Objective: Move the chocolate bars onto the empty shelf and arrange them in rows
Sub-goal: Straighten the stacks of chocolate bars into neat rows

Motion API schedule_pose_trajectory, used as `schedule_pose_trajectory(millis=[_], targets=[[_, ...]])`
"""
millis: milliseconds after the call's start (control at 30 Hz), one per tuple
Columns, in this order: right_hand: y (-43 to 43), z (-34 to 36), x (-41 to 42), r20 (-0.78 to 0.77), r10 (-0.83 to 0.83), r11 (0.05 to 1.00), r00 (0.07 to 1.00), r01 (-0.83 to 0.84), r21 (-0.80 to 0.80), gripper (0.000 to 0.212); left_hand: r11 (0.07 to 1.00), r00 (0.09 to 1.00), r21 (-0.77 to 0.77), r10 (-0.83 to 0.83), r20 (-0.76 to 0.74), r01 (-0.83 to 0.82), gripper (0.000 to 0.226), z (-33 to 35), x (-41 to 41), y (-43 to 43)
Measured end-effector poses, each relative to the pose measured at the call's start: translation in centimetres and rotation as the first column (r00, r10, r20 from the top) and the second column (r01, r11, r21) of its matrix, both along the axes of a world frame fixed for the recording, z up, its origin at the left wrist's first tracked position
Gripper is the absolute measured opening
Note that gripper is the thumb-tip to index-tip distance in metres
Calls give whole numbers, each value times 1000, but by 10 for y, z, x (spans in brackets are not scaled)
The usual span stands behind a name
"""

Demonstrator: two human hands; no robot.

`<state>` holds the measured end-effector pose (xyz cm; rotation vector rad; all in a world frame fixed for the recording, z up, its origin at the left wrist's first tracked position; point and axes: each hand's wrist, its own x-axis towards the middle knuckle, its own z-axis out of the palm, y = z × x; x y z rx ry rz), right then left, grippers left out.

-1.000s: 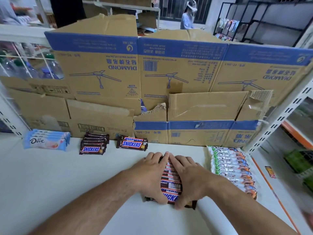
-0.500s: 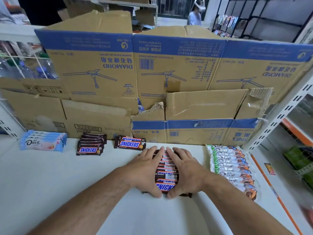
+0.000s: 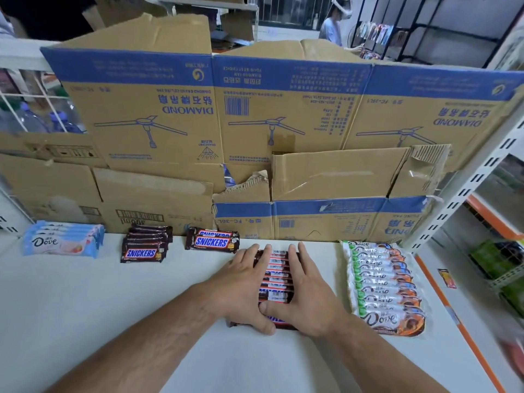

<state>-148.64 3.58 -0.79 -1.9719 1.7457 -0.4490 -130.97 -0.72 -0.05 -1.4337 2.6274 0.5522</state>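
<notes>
Snickers row (image 3: 276,279) on the shelf (image 3: 85,307), between left hand (image 3: 243,290) and right hand (image 3: 307,296)

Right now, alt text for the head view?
Left hand and right hand press flat against the sides of a Snickers row on a white shelf. A Dove row lies right of it; Snickers stacks and blue Dove bars sit back left, before cardboard.

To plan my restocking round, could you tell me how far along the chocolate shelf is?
Done: blue Dove bars, a Snickers group, a Snickers pair and a long brown Dove row lie on the shelf. In hand: the left hand and right hand squeeze another Snickers row straight. Left: perhaps pushing it back against the cardboard.
</notes>
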Motion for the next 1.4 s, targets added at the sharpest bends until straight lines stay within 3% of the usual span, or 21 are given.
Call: schedule_pose_trajectory(millis=[200, 367, 633, 833, 1067, 1167, 1267, 1400], targets=[[3, 1, -12, -56, 106, 994, 993, -103, 47, 140, 985, 998, -168, -35, -48, 27, 129, -2, 1, 8], [-28, 7, -23, -161, 157, 987, 974, -148, 70, 144, 981, 999, -192, 1, -54, -12, 130, 0, -7, -13], [-43, 8, -27, -209, 157, 986, 965, -143, 81, 153, 965, 999, -260, 21, 27, -13, 129, 2, -13, -20], [-7, -4, -14, -362, 31, 993, 932, -70, -95, 108, 946, 998, -318, 60, -7, -59, 106, -16, -3, 6], [-18, -9, -14, -412, 30, 993, 911, -74, -91, 104, 948, 996, -312, 78, 38, -62, 102, -18, -7, -1], [-13, -8, -11, -448, -1, 995, 894, -42, -86, 102, 943, 996, -322, 86, -8, -84, 102, -18, -5, 5], [-6, -11, -6, -475, -61, 994, 878, 8, -112, 93, 914, 994, -392, 73, -82, -99, 90, -23, 0, 13], [1, -17, -2, -458, -83, 993, 885, 33, -116, 85, 908, 998, -414, 56, -32, -64, 79, -31, 2, 16]])
